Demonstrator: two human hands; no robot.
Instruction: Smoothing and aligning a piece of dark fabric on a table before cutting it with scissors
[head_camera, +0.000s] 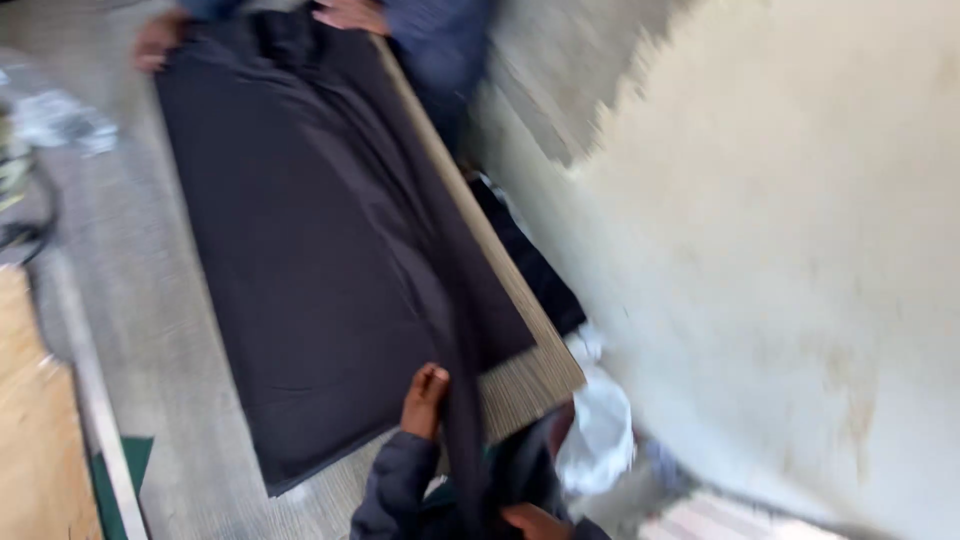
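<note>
The frame is blurred by motion. A large dark cloth (320, 250) lies spread over a long wood-grain table (530, 375). My left hand (424, 400), in a dark sleeve, rests on the cloth's near edge with its fingers curled on the fabric. A fold of the cloth hangs down past the table's near corner. My right hand (535, 520) shows only as a sliver at the bottom edge, under that hanging fabric; its grip is hidden. At the far end, another person's hands (155, 45) (350, 14) hold the cloth's other edge.
A pale rough wall (780, 230) fills the right side. White crumpled material (600, 430) lies below the table's near corner. A light wooden board (35, 430) and a pale strip stand at the left. Cables and clutter sit at the far left.
</note>
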